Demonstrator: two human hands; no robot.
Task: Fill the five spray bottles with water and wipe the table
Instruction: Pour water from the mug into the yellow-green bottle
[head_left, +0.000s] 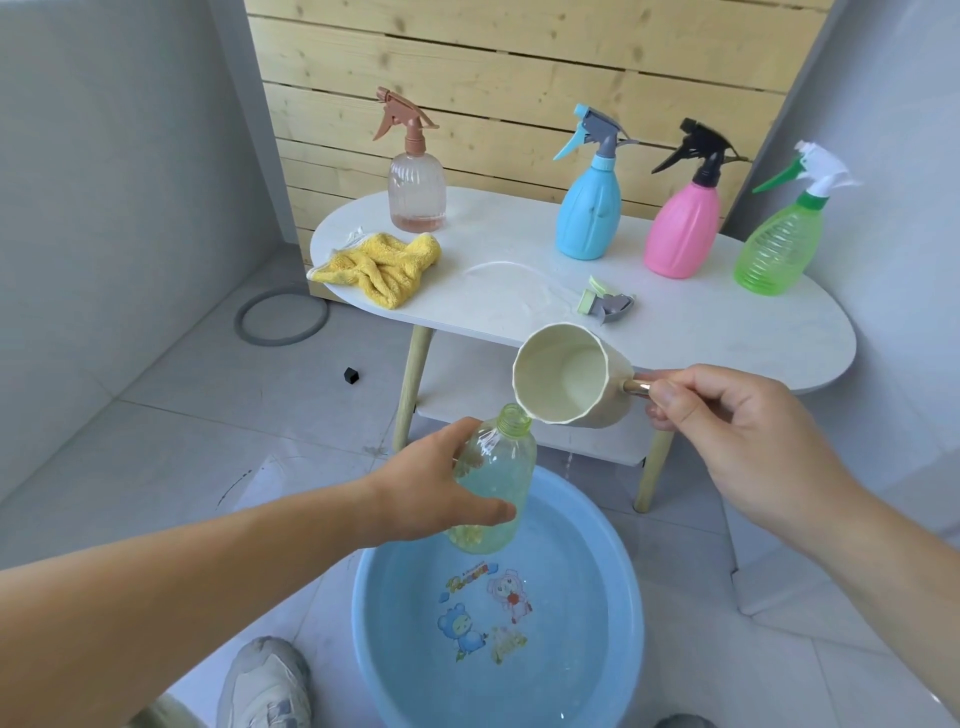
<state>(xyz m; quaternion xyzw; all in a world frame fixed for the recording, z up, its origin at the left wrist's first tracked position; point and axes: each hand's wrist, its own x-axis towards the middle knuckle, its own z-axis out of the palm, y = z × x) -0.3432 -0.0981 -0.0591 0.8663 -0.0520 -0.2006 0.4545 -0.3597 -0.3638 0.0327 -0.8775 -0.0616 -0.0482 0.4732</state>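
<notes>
A white oval table (727, 332) stands against a slatted wood panel. On the floor in front of the table sits a round blue plastic basin (374, 639) holding clear water over cartoon stickers.

Four capped spray bottles stand along the table's back:
- At the table's left is a clear pinkish bottle (417, 192) with a brown trigger and a little liquid at its bottom.
- Toward the right come an opaque blue bottle (588, 213), an opaque pink one (680, 234) and a ribbed translucent green one (779, 249).

A crumpled yellow cloth (379, 267) lies on the table's left end.

In front of the table, over the basin:
- The right hand (737, 415) pinches the metal handle of a cream plastic cup (571, 376), tipped with its lip at the neck of an uncapped pale green clear bottle (498, 483).
- The left hand (431, 493) grips that bottle, which is partly filled.

A loose green-and-grey trigger head (605, 304) lies on the table's front.
</notes>
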